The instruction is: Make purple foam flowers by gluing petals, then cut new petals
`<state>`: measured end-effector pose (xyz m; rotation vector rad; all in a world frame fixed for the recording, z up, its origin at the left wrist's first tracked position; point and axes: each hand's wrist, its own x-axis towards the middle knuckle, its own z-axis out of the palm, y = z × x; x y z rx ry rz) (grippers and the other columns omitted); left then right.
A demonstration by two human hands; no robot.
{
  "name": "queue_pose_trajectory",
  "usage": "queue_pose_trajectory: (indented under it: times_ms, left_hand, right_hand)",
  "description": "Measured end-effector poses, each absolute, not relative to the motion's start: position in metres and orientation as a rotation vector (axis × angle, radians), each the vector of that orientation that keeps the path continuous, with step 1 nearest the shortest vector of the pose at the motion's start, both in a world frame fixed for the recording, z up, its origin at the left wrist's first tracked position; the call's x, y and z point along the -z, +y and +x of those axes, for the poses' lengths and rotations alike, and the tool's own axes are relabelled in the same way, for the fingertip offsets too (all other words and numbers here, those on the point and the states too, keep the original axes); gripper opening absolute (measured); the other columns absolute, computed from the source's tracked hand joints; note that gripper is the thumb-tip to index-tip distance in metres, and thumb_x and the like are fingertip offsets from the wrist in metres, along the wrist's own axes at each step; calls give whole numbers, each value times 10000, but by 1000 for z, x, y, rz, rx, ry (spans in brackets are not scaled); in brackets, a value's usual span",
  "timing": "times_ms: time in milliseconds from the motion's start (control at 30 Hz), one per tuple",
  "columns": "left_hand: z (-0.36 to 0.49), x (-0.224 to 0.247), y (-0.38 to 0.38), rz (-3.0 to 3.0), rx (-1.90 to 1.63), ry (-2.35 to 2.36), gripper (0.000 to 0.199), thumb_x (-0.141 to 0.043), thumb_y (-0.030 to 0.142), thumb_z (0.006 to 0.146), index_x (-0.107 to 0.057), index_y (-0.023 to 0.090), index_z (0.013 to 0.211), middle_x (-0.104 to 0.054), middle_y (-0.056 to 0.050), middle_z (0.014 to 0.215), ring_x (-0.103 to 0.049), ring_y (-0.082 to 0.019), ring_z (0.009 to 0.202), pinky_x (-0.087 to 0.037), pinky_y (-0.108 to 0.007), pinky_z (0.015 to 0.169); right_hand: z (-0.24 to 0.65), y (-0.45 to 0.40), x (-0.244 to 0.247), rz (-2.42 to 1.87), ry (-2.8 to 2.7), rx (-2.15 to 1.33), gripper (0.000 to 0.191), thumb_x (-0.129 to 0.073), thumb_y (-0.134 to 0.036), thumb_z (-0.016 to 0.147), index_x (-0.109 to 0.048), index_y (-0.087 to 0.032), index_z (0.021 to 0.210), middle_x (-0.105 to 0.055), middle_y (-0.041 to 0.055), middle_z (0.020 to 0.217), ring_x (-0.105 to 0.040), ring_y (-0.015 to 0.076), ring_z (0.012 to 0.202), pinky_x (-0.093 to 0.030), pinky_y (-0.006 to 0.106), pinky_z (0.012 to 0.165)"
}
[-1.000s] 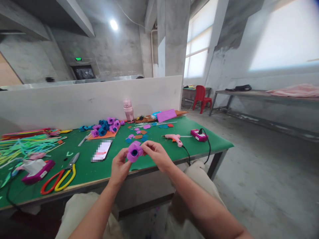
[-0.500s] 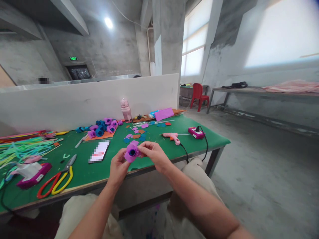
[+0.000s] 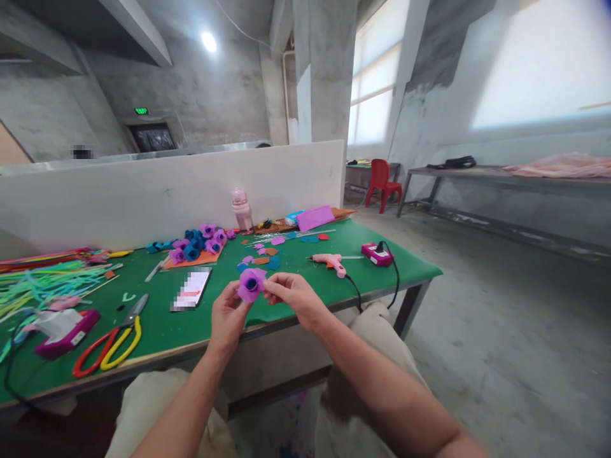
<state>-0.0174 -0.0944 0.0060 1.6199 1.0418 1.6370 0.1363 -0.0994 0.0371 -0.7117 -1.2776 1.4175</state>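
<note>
A purple paper flower (image 3: 251, 285) with a dark blue centre is held up just above the front edge of the green table (image 3: 286, 299). My left hand (image 3: 230, 313) grips it from the left and below, fingers closed around its base. From the right, my right hand (image 3: 292, 294) pinches a petal between thumb and fingertips. Beyond the hands lie loose cut petals (image 3: 261, 260) in purple, blue and brown. Finished-looking purple and blue paper flowers (image 3: 193, 245) sit in a cluster on an orange sheet at the back left.
A pink glue gun (image 3: 330, 261) rests at the right, its cord hanging over the edge near a purple power strip (image 3: 377, 254). Large scissors (image 3: 121, 337), a phone (image 3: 191, 289), coloured strips (image 3: 57, 280) and another power strip (image 3: 71, 334) occupy the left. A pink bottle (image 3: 242, 210) stands by the white partition (image 3: 191, 184).
The flower has turned slightly in the fingers and tipped up a little, its centre shifting upward. Both hands keep their hold and stay nearly in place.
</note>
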Motion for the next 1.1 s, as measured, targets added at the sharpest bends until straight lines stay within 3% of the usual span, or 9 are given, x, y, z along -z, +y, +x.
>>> queue_pose_trajectory:
  times_ms: [600,900,1100]
  left_hand:
    - [-14,-6,-96,1742,-1679,1110,228,-686,316,707,-660,182,890,-684,-13,847,-621,-169,780,-471,-265,747]
    - [-14,-2,-94,1738,-1723,1092,201,-672,267,719,-650,183,901,-676,-12,867,-616,-164,810,-470,-268,776]
    - [-17,2,-92,1769,-1752,1127,209,-661,257,730,-649,186,926,-668,-15,865,-610,-164,809,-468,-278,793]
  right_hand:
    - [136,-102,-39,-776,-1224,-1370,297,-723,-432,607,-612,-159,646,-571,-24,605,-453,73,509,-367,225,528]
    - [135,-98,-34,-787,-1070,-1600,303,-767,-409,541,-623,-156,624,-530,-56,509,-390,47,428,-319,209,471]
    - [135,-100,-36,-793,-1175,-1448,302,-745,-422,584,-621,-147,601,-585,-32,565,-387,43,426,-291,212,449]
